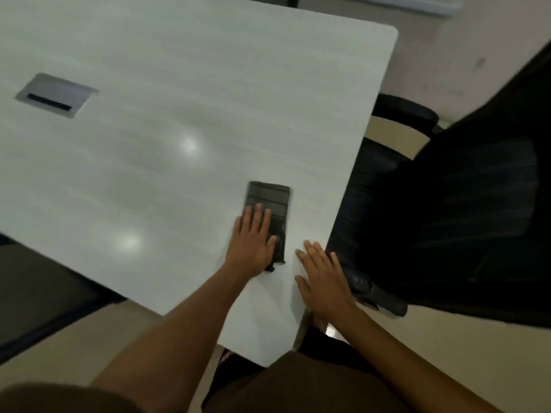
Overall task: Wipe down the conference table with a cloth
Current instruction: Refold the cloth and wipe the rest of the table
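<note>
A dark folded cloth [269, 198] lies flat on the pale wood-grain conference table [179, 120], near its right edge. My left hand [253, 242] presses flat on the near half of the cloth, fingers spread and pointing away from me. My right hand [323, 278] rests flat on the bare table top just right of the cloth, at the table's edge, holding nothing. The cloth's near end is hidden under my left palm.
A black office chair [447, 204] stands tight against the table's right edge, its armrest [375, 290] beside my right hand. A grey cable hatch [56, 95] is set in the table at the left. Another dark chair [38, 293] sits at the lower left.
</note>
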